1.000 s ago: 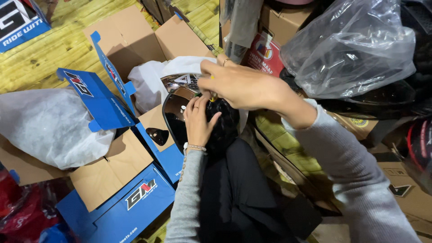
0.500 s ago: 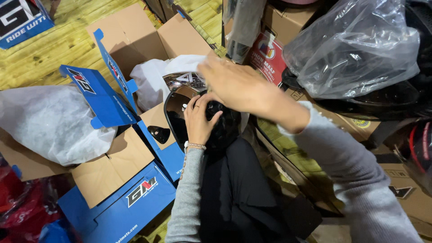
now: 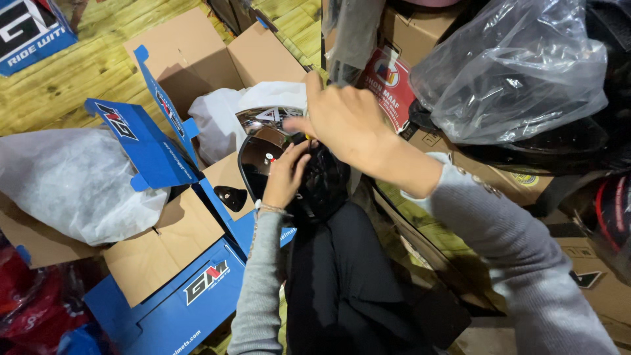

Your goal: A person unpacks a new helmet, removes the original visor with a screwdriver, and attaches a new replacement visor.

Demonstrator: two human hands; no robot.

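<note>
left grip (image 3: 286,174) braces my black helmet (image 3: 315,184) at the visor (image 3: 259,158), fingers curled on it; right grip (image 3: 345,121) pinches narrow at its 12 o'clock edge. helmet sits on my lap, blue box (image 3: 177,289) at 8 o'clock. keep the shell steady; apply light, even pressure.

Both arms wear long sleeves of a light grey, fine-ribbed knit that fits closely and ends at the wrists, leaving the left hand (image 3: 284,176) and the right hand (image 3: 345,121) bare. The left sleeve runs narrow and smooth up from the lower edge of the view; the right sleeve looks wider and shows soft folds near the elbow (it lies closer to the camera). A thin pale band circles the left wrist just above the cuff. Below the arms, the lap is covered in plain black cloth with a few creases.
</note>
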